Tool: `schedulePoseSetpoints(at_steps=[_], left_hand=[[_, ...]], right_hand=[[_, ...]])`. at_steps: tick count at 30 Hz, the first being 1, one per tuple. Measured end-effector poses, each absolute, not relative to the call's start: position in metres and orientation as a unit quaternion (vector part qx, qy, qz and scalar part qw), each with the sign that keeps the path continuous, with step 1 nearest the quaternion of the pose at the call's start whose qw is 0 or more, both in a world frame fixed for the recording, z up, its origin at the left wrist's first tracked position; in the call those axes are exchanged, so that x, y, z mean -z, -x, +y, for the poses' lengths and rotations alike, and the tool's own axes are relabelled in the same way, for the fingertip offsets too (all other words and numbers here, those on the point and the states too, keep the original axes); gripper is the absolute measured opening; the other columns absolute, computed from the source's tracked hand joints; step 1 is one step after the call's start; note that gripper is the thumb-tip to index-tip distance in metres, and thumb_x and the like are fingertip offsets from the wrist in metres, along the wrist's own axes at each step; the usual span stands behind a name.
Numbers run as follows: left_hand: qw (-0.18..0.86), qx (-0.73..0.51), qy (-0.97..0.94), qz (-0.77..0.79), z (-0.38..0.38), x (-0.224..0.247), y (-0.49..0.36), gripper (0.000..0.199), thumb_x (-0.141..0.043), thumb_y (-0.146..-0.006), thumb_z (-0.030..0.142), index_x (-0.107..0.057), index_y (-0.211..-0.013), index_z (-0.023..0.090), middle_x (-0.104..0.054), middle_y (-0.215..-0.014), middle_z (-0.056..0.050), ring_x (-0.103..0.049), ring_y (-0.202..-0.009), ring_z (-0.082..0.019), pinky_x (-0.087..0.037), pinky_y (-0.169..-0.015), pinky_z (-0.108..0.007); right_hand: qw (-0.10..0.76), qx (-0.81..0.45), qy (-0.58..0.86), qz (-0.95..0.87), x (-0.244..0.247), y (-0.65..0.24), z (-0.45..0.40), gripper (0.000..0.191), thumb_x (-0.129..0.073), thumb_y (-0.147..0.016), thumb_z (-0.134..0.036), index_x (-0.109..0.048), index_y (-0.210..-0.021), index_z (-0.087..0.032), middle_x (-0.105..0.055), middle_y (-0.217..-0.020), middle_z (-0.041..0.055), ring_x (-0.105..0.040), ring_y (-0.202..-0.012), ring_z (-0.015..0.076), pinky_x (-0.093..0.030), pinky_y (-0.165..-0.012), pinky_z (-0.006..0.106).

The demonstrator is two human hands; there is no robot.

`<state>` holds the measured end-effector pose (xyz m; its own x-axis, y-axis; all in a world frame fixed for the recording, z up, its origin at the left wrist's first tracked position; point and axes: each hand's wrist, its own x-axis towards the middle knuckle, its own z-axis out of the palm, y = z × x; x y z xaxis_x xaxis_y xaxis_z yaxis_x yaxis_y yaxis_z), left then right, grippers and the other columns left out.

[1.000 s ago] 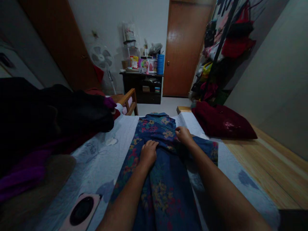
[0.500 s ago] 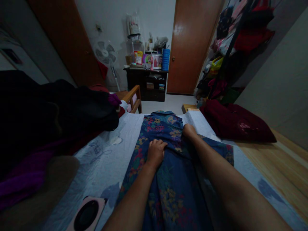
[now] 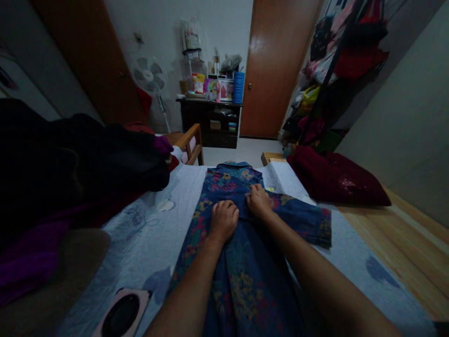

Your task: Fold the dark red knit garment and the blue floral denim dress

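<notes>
A dark blue floral dress (image 3: 245, 276) lies lengthwise over the bed, its collar (image 3: 234, 164) at the far end. One sleeve (image 3: 304, 217) stretches out to the right; the left sleeve does not show. My left hand (image 3: 224, 219) is on the upper middle of the dress, fingers bent down and closed on the cloth. Just right of it, my right hand (image 3: 258, 202) pinches the fabric near where the sleeve joins the body. Small folds run through the cloth between the two hands.
Dark clothes (image 3: 115, 154) are heaped on the left. A pink-cased device (image 3: 122, 312) lies near the front left on the white bedsheet (image 3: 147, 248). A folded maroon cloth item (image 3: 336, 178) rests at right beside bare wood (image 3: 396, 243). Beyond stands a wooden chair (image 3: 196, 140).
My right hand has moved left from the dress's right edge toward my left hand. The right sleeve now lies more in sight. My left hand stays nearly in place on the cloth.
</notes>
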<state>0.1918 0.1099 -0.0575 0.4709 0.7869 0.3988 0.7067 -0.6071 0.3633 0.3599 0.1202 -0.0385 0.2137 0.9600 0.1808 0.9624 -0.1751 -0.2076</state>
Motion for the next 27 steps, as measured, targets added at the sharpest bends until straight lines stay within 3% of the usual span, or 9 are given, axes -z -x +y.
schedulePoseSetpoints(at_steps=[4,8,11,13,17,21,27], left_hand=[[0.088,-0.268,-0.845,0.454,0.111,0.067,-0.192,0.010,-0.055,-0.088,0.026,-0.058,-0.096,0.021,-0.063,-0.102,-0.005,-0.054,-0.110,-0.023,-0.036,-0.102,-0.041],[0.102,-0.260,-0.841,0.464,0.112,0.079,-0.193,0.036,-0.059,-0.084,0.028,-0.053,-0.119,0.019,-0.058,-0.126,-0.011,-0.046,-0.128,-0.027,-0.033,-0.109,-0.046],[0.131,-0.271,-0.835,0.461,0.116,0.081,-0.193,0.047,-0.059,-0.084,0.031,-0.050,-0.128,0.017,-0.053,-0.135,-0.013,-0.044,-0.131,-0.028,-0.035,-0.109,-0.046],[0.160,-0.312,-0.808,0.475,0.121,0.078,-0.192,0.040,-0.054,-0.088,0.033,-0.052,-0.125,0.016,-0.054,-0.132,-0.013,-0.049,-0.126,-0.026,-0.040,-0.106,-0.042],[0.174,-0.398,-0.718,0.544,0.131,0.067,-0.181,0.032,-0.033,-0.094,0.021,-0.059,-0.113,0.017,-0.061,-0.118,-0.011,-0.057,-0.115,-0.020,-0.045,-0.101,-0.035],[0.125,-0.314,-0.737,0.585,0.133,0.067,-0.171,0.035,-0.040,-0.089,0.015,-0.058,-0.119,0.015,-0.061,-0.125,-0.013,-0.054,-0.121,-0.023,-0.039,-0.106,-0.040],[0.072,-0.191,-0.776,0.597,0.128,0.076,-0.172,0.041,-0.046,-0.088,0.022,-0.056,-0.127,0.015,-0.050,-0.143,-0.014,-0.041,-0.135,-0.027,-0.024,-0.115,-0.045]], right_hand=[[0.104,-0.070,0.748,-0.652,0.059,-0.349,0.108,0.054,-0.040,-0.096,-0.043,-0.039,-0.142,-0.014,-0.036,-0.152,0.0147,-0.029,-0.140,0.0241,-0.025,-0.112,0.042],[0.064,-0.090,0.766,-0.633,0.066,-0.366,0.107,0.062,-0.030,-0.096,-0.055,-0.034,-0.147,-0.020,-0.024,-0.159,0.0092,-0.016,-0.146,0.0248,-0.013,-0.114,0.051],[0.048,-0.083,0.800,-0.592,0.062,-0.375,0.108,0.065,-0.029,-0.096,-0.057,-0.032,-0.149,-0.020,-0.022,-0.159,0.0091,-0.015,-0.146,0.0288,-0.012,-0.114,0.053],[0.051,-0.070,0.813,-0.575,0.059,-0.373,0.107,0.066,-0.031,-0.095,-0.056,-0.032,-0.149,-0.019,-0.022,-0.159,0.0101,-0.014,-0.146,0.0313,-0.011,-0.114,0.054],[0.077,-0.081,0.769,-0.629,0.058,-0.355,0.098,0.062,-0.032,-0.096,-0.051,-0.030,-0.150,-0.018,-0.018,-0.160,0.0090,-0.014,-0.147,0.0265,-0.014,-0.115,0.050],[0.082,-0.116,0.733,-0.665,0.062,-0.348,0.092,0.058,-0.031,-0.097,-0.051,-0.035,-0.148,-0.023,-0.025,-0.159,0.0060,-0.018,-0.146,0.0246,-0.014,-0.115,0.049],[0.070,-0.099,0.787,-0.605,0.055,-0.360,0.101,0.056,-0.036,-0.095,-0.052,-0.040,-0.144,-0.025,-0.027,-0.158,0.0074,-0.021,-0.145,0.0295,-0.016,-0.113,0.054]])
